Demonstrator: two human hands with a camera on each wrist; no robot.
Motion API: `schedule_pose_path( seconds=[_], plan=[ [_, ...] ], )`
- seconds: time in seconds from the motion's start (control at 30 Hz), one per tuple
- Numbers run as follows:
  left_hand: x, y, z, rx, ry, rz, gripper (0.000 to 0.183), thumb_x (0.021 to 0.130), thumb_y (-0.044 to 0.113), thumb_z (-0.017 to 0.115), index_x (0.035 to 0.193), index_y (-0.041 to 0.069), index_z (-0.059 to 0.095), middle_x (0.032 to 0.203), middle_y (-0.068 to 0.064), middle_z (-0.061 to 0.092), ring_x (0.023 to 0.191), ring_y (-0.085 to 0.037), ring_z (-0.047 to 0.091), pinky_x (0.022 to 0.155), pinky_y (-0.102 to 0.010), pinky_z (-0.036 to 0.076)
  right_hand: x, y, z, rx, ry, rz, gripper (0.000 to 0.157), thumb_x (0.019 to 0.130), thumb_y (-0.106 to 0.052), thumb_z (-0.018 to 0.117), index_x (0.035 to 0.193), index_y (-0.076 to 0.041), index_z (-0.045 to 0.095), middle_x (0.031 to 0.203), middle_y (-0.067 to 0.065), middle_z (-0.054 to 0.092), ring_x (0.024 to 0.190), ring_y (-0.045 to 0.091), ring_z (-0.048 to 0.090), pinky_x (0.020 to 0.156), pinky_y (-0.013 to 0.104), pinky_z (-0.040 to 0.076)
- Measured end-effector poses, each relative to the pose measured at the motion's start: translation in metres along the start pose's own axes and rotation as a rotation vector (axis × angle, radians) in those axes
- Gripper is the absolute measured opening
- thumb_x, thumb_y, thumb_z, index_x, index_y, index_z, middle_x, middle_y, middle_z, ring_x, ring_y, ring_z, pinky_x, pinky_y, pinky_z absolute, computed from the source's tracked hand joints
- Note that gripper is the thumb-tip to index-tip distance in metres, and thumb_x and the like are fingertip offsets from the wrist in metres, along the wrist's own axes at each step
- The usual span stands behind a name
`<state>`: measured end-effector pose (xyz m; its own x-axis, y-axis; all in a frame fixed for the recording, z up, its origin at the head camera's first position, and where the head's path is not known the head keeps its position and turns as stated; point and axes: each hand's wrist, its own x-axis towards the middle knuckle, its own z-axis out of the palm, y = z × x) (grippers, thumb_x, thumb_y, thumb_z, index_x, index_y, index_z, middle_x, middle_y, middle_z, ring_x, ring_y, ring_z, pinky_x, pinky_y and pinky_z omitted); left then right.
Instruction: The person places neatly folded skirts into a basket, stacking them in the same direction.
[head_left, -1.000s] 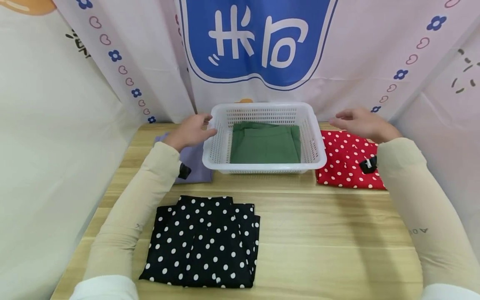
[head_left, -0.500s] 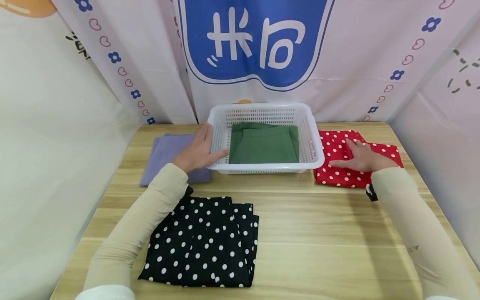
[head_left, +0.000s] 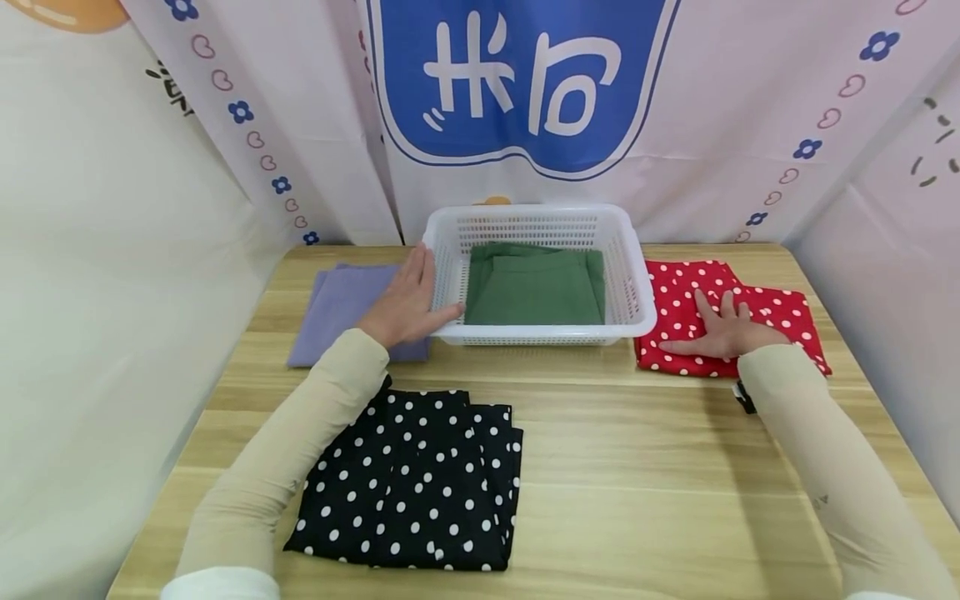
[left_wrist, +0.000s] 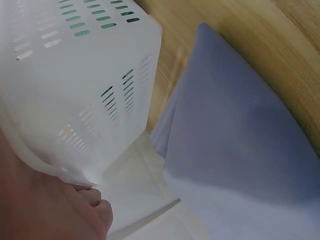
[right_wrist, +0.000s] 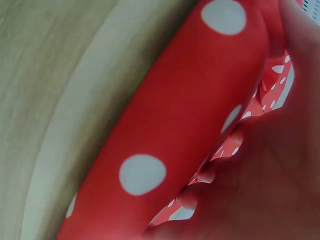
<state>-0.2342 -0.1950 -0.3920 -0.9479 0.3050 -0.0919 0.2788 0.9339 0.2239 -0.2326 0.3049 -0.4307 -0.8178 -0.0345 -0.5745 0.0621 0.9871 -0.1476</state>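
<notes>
My left hand (head_left: 405, 304) lies along the left rim of a white perforated plastic basket (head_left: 536, 335), fingers straight and thumb stretched toward the front rim. In the left wrist view the basket wall (left_wrist: 100, 65) rises beside that hand (left_wrist: 60, 210). Inside the basket is a folded green cloth (head_left: 540, 287). My right hand (head_left: 723, 333) rests with spread fingers on a folded red cloth with white dots (head_left: 686, 283), right of the basket. Close up in the right wrist view, the hand (right_wrist: 255, 165) overlaps the thick fold of the red cloth (right_wrist: 170, 115).
A folded lavender cloth (head_left: 337, 308) lies left of the basket, partly under the left arm. Nearer the front is a folded black cloth with white dots (head_left: 420, 492). Printed white curtains (head_left: 300, 150) stand behind and beside the wooden table (head_left: 637, 483).
My left hand has settled from just beside the basket onto its left rim. My right hand has come down from above the red cloth and spread out on it.
</notes>
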Motion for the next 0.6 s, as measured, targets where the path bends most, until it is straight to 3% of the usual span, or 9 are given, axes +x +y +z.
schedule_pose_path(
  seconds=[0.23, 0.6],
  plan=[
    [0.002, -0.001, 0.004, -0.010, 0.021, 0.008, 0.109, 0.087, 0.073, 0.038, 0.153, 0.001, -0.011, 0.162, -0.016, -0.016, 0.152, -0.031, -0.008, 0.126, -0.046, 0.007, -0.008, -0.001, 0.008, 0.017, 0.002, -0.010, 0.138, 0.064, -0.083, 0.060, 0.152, -0.011, -0.019, 0.150, 0.040, -0.015, 0.133, 0.065, -0.003, 0.094, 0.085, 0.024],
    [0.000, 0.001, 0.004, -0.022, 0.019, -0.003, 0.108, 0.088, 0.072, 0.037, 0.153, 0.002, -0.014, 0.161, -0.014, -0.020, 0.152, -0.030, -0.010, 0.126, -0.047, 0.008, -0.030, -0.004, 0.026, 0.016, 0.002, -0.021, 0.137, 0.067, -0.084, 0.057, 0.152, -0.006, -0.016, 0.148, 0.042, -0.014, 0.131, 0.067, -0.002, 0.090, 0.085, 0.029]
  ],
)
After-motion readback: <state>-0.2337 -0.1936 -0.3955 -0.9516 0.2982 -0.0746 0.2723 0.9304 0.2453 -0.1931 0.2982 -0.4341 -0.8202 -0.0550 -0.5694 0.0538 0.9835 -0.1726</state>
